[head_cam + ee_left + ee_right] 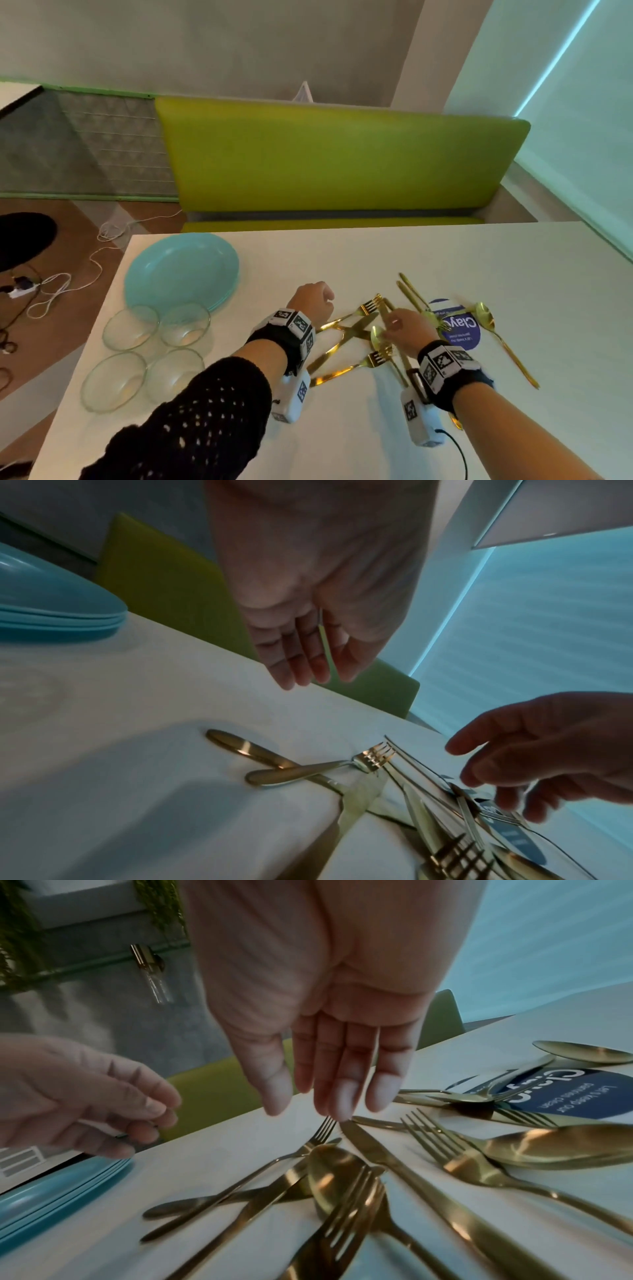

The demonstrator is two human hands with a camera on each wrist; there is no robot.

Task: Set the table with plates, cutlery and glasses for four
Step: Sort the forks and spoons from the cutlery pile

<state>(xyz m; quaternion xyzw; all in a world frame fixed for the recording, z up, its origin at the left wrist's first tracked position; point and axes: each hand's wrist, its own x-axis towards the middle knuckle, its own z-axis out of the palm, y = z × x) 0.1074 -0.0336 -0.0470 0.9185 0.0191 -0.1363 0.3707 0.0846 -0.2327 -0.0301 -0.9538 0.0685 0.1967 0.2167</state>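
Note:
A heap of gold cutlery [363,339] lies crossed on the white table [376,253], with forks [455,1153], knives [387,1158] and spoons [329,1172] mixed together. My right hand [399,325] hovers over the heap with straight fingers and holds nothing; its fingertips [339,1110] hang just above a knife tip. My left hand [313,299] floats left of the heap, relaxed and empty, above a fork [369,758]. A stack of teal plates [178,270] sits at the far left. Several clear glass vessels [130,329] stand in front of the plates.
A round blue sticker [459,332] lies under the right part of the cutlery, with a spoon [486,317] across it. A green bench [335,161] runs behind the table. Cables [58,284] trail on the floor beyond the table's left edge.

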